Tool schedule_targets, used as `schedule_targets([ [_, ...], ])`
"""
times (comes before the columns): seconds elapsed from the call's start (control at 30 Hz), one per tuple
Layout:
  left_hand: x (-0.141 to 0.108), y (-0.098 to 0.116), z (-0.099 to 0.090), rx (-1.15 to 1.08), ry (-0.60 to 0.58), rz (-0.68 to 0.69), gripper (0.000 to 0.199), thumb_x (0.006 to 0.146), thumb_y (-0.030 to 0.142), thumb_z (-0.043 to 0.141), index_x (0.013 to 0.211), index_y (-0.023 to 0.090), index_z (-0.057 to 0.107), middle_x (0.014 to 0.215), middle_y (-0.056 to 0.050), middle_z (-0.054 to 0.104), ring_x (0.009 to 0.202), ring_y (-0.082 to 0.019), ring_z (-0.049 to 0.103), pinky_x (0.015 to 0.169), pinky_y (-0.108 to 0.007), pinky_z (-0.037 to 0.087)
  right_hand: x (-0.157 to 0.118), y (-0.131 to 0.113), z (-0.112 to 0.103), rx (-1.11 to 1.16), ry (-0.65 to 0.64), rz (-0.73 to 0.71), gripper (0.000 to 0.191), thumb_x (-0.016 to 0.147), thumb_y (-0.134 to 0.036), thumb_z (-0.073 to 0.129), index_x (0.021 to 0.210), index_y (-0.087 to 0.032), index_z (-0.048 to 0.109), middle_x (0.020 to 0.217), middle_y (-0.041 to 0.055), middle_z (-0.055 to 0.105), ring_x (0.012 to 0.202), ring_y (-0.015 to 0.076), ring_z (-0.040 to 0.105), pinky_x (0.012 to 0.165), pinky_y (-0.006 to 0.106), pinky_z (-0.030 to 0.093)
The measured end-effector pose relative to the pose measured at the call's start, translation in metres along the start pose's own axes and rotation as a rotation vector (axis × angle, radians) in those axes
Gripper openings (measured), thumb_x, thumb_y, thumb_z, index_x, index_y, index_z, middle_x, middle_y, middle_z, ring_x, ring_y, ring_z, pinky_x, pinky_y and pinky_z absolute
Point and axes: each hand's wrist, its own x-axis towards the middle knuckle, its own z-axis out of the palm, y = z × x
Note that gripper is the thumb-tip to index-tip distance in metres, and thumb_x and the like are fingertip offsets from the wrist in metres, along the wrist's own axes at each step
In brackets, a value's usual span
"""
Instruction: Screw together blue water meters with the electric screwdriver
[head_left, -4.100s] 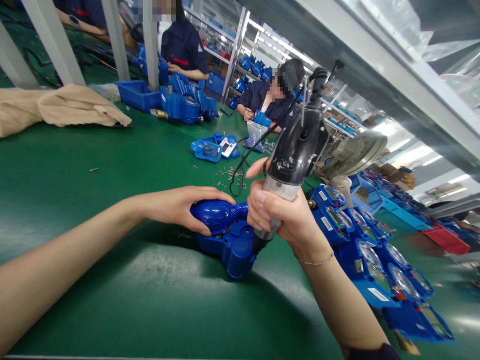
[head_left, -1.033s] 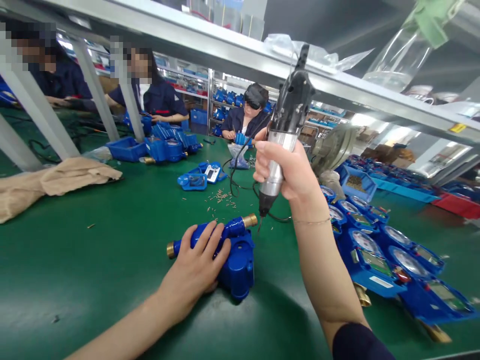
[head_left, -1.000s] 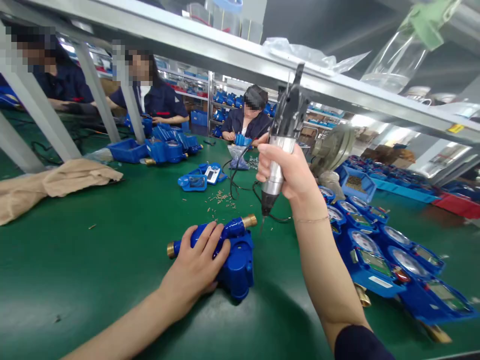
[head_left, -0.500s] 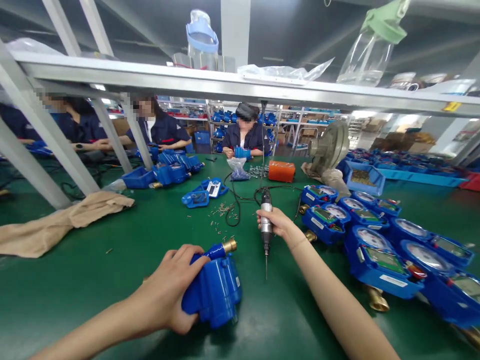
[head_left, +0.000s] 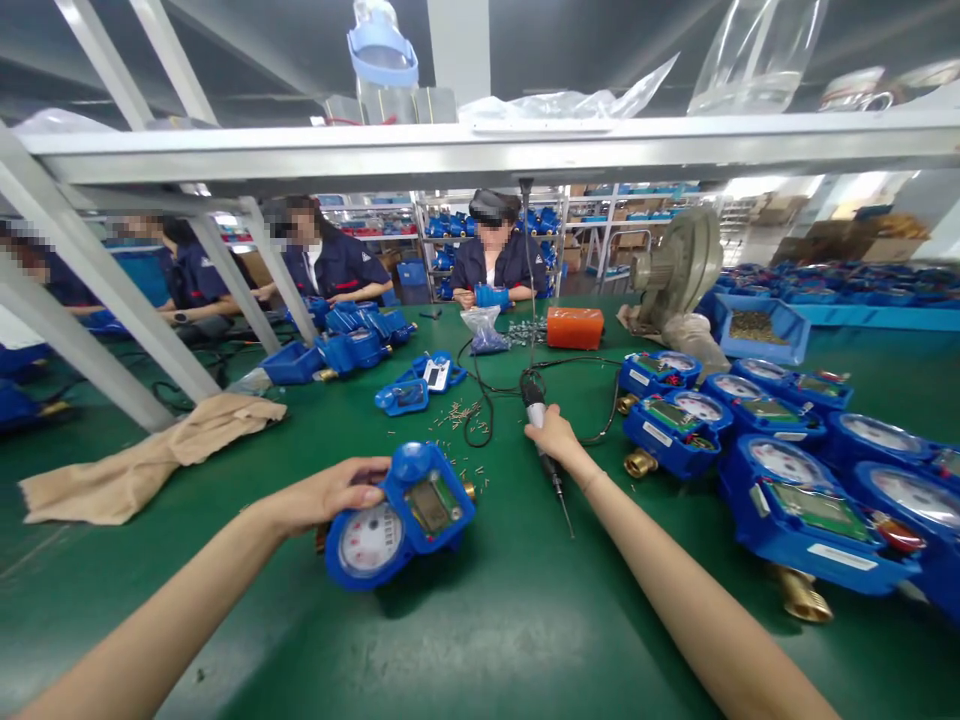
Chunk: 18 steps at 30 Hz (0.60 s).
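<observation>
My left hand (head_left: 341, 493) is closed on the upper left side of a blue water meter (head_left: 405, 525). The meter is tilted, with its round dial and small grey display facing me and a brass fitting showing on its right. In my right hand (head_left: 553, 436) is an electric screwdriver (head_left: 537, 412), its thin bit slanting down toward the green table. Loose screws (head_left: 465, 412) are scattered on the table beyond the meter. Farther back lie a blue cover (head_left: 403, 397) and a second blue part with a white panel (head_left: 436, 373).
Several open blue meters (head_left: 810, 505) crowd the right side. Behind them stand a blue bin (head_left: 761, 328) and a fan (head_left: 679, 265). An orange box (head_left: 574, 328) lies ahead, a beige cloth (head_left: 154, 455) to the left. A metal shelf (head_left: 480, 155) crosses above; co-workers sit beyond.
My left hand has turned the water meter over, from its blue underside to its dial and display. The screwdriver has tilted, its bit swinging to the right. The camera view has shifted slightly.
</observation>
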Motion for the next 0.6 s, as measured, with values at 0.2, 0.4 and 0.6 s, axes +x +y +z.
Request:
schedule_targets([
  [0.2,0.018,-0.008,-0.014,-0.036,0.102,-0.074,0.067,0.073,0.068,0.062,0.114,0.016,0.069,0.112,-0.011,0.073,0.106,-0.037,0.065,0.088,-0.039,0.055,-0.011,0.004,0.0,-0.059,0.102,-0.074,0.036,0.092,-0.032,0.062,0.124,-0.015,0.056,0.129,0.0115,0.056,0.113,0.0266,0.058,0.094,0.048,0.051],
  [0.4,0.015,-0.007,-0.021,0.033,0.275,-0.075,0.07,0.074,0.069,0.063,0.121,0.018,0.064,0.121,-0.01,0.069,0.112,-0.035,0.063,0.091,-0.037,0.054,-0.028,-0.014,-0.004,0.165,0.078,-0.279,0.053,0.088,-0.031,0.064,0.133,-0.007,0.049,0.144,0.0277,0.033,0.139,0.0437,0.024,0.11,0.065,0.02],
  [0.6,0.016,-0.014,-0.035,0.127,0.423,-0.085,0.069,0.077,0.07,0.06,0.121,0.017,0.065,0.128,-0.008,0.066,0.12,-0.033,0.059,0.099,-0.035,0.048,-0.048,-0.062,0.02,0.519,-0.459,-0.719,0.076,0.07,-0.044,0.081,0.137,-0.025,0.051,0.139,0.0071,0.054,0.129,0.0246,0.049,0.11,0.036,0.038],
])
